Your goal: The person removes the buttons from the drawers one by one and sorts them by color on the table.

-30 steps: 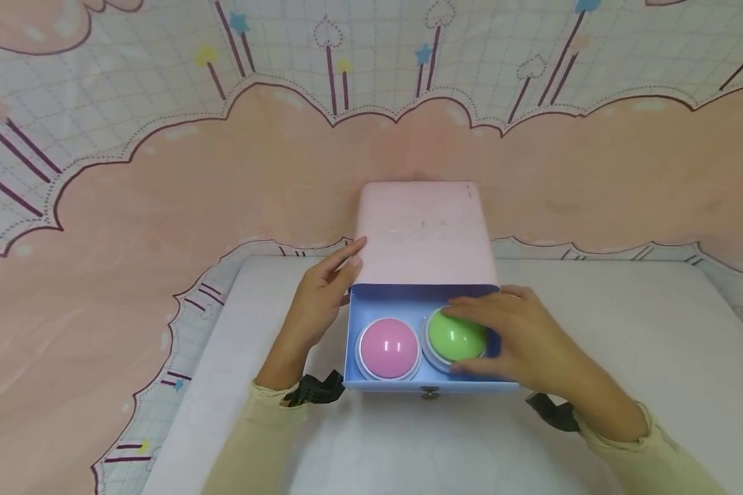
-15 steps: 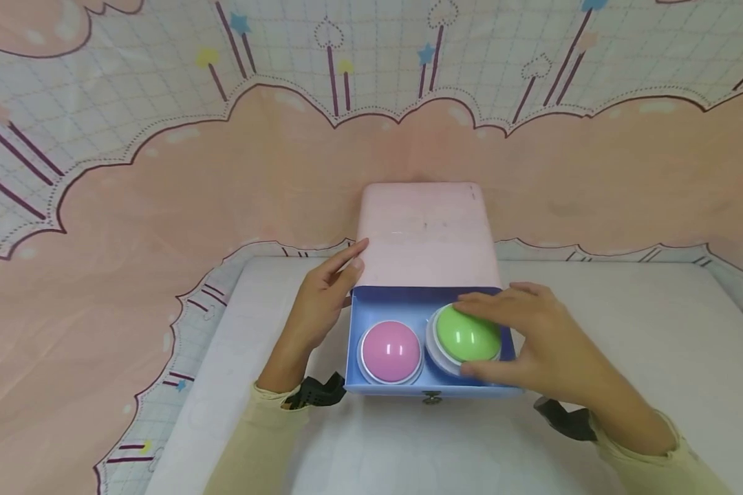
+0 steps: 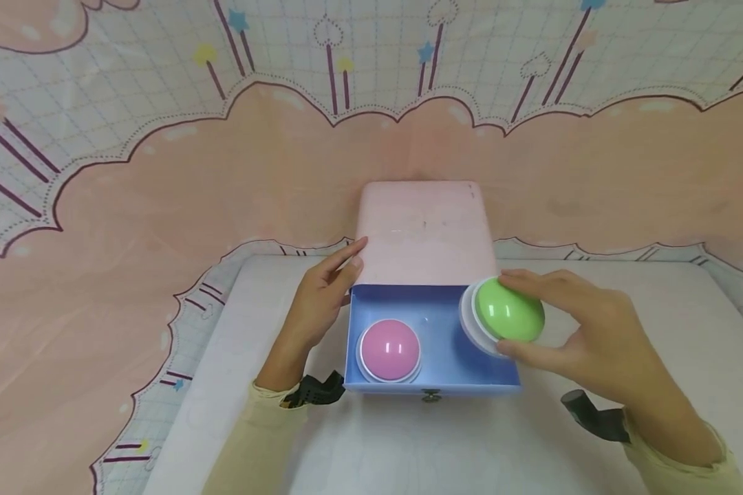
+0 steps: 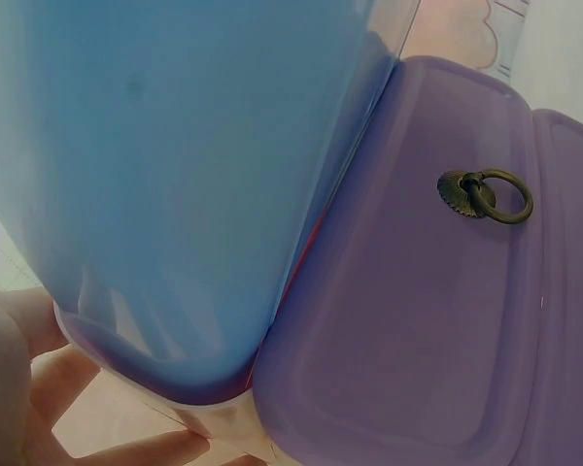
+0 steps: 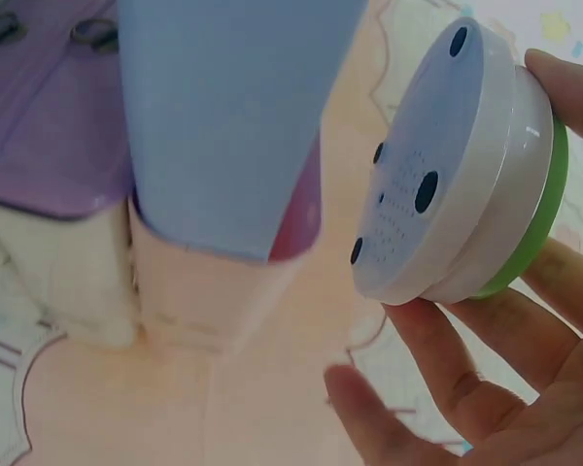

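In the head view, a round push button with a green dome (image 3: 510, 309) is tilted above the right side of a blue drawer (image 3: 402, 388). My right hand (image 3: 607, 337) grips its rim between thumb and fingers. The right wrist view shows the button's white base (image 5: 447, 165), with speaker holes and dark feet. A pink-domed button (image 3: 390, 350) sits in the drawer's left half. That drawer is pulled out of a small cabinet with a pink top (image 3: 427, 234). My left hand (image 3: 322, 295) rests against the cabinet's left side, fingers fairly straight.
Below the blue drawer are purple drawers (image 4: 398, 272) with brass ring pulls (image 4: 505, 199). The cabinet stands on a white table (image 3: 594, 295), near a patterned cloth backdrop (image 3: 223, 185) at the table's back edge.
My right hand has lifted the green button off the drawer floor and moved it right, over the drawer's side. My left hand, the drawer and the pink button stay put.
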The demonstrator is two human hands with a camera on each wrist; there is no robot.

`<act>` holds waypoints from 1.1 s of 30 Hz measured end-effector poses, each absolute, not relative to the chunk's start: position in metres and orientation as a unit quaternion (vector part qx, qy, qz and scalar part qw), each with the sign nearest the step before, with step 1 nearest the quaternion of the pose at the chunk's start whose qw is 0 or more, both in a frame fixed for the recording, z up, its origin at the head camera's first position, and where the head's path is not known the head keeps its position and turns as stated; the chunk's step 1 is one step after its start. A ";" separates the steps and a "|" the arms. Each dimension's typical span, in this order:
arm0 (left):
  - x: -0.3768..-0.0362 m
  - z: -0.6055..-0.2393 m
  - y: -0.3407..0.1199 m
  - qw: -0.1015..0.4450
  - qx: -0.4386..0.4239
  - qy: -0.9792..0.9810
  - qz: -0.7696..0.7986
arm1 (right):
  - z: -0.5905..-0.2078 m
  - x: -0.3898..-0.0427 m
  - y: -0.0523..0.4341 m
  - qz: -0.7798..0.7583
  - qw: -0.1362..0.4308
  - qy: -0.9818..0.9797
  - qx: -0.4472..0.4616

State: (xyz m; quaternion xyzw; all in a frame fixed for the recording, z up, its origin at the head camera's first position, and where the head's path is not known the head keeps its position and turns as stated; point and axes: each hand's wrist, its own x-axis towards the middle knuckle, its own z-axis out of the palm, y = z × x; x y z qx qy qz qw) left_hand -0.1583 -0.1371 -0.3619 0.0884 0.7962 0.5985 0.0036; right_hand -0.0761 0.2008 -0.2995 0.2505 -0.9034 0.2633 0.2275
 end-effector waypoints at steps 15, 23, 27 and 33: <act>-0.158 -0.360 -0.136 0.003 0.094 0.793 0.602 | -0.307 -0.080 0.238 0.276 0.271 -0.906 0.172; -0.158 -0.360 -0.138 0.000 0.099 0.791 0.603 | -0.319 -0.088 0.246 0.276 0.261 -0.919 0.106; -0.157 -0.360 -0.137 0.000 0.098 0.791 0.603 | -0.329 -0.094 0.250 0.278 0.242 -0.926 0.078; -0.157 -0.361 -0.136 -0.003 0.094 0.795 0.599 | -0.347 -0.101 0.257 0.285 0.165 -0.944 0.026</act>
